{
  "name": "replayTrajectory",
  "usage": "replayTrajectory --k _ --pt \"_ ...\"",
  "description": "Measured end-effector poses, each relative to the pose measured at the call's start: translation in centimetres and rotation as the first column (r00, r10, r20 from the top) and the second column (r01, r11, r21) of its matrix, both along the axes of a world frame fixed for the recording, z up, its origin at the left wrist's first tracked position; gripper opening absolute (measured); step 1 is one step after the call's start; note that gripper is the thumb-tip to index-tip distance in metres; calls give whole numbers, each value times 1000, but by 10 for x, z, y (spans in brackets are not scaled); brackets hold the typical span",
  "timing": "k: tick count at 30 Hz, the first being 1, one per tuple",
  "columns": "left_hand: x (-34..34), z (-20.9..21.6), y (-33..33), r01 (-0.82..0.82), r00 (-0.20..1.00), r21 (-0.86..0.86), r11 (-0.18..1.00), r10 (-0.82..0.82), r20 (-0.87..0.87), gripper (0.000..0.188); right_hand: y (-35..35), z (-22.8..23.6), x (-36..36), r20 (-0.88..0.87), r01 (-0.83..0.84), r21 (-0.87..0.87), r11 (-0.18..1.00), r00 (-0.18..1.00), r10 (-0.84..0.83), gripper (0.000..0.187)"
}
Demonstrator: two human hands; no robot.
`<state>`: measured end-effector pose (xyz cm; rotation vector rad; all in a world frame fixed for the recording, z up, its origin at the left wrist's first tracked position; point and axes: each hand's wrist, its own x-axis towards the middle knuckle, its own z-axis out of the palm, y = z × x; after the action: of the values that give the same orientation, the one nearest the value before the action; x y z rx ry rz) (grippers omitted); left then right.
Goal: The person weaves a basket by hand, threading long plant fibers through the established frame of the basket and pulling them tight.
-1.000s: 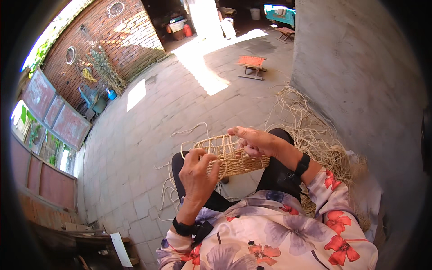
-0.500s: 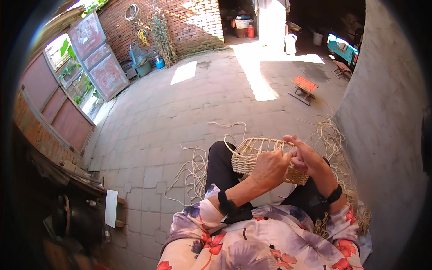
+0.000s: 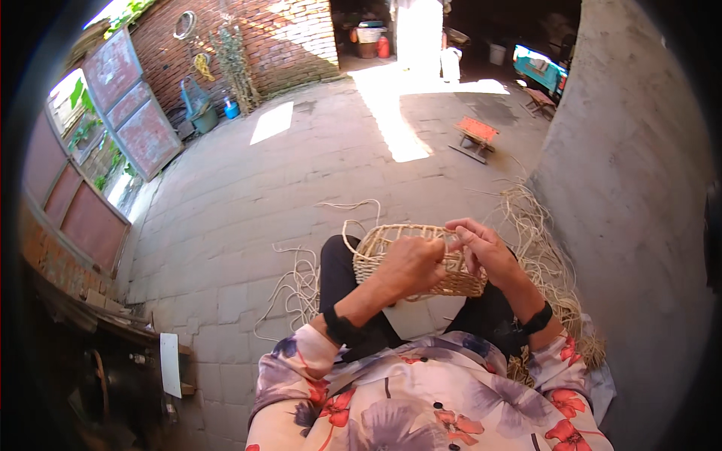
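A partly woven basket (image 3: pixel 366 264) of pale cord or straw rests across my lap, its opening facing up and its upper part still loosely spaced strands. My left hand (image 3: pixel 414 264) lies over the near side of the basket, fingers curled in; whatever they grip is hidden behind the knuckles. At the basket's right rim is my right hand (image 3: pixel 485 246), thumb and index finger bent together on the rim's strands. The two hands' fingertips nearly meet there. A loose strand loops up from the basket's left end.
Loose cord (image 3: pixel 297 289) trails on the paving left of my knee, and a larger tangle (image 3: pixel 530 233) lies to the right, beside the grey wall (image 3: pixel 624 188). Farther off stands a folding stool (image 3: pixel 475 135) with an orange seat. A metal gate (image 3: pixel 131 105) hangs open at the left.
The whole view has shifted, so the scene sits further left. My right hand's fingers have bent closer onto the rim; the left hand stays by the basket's near side.
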<state>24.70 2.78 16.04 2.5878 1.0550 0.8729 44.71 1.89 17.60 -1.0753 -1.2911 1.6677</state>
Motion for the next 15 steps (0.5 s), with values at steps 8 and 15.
replayTrajectory --k 8,15 --pt "-7 11 3 88 987 -149 985 -67 145 8 -21 -4 2 337 -64 496 866 933 -124 13" --pt "-5 21 -1 98 984 -237 967 -58 169 9 -21 -27 -10 409 -143 822 551 821 -398 17"
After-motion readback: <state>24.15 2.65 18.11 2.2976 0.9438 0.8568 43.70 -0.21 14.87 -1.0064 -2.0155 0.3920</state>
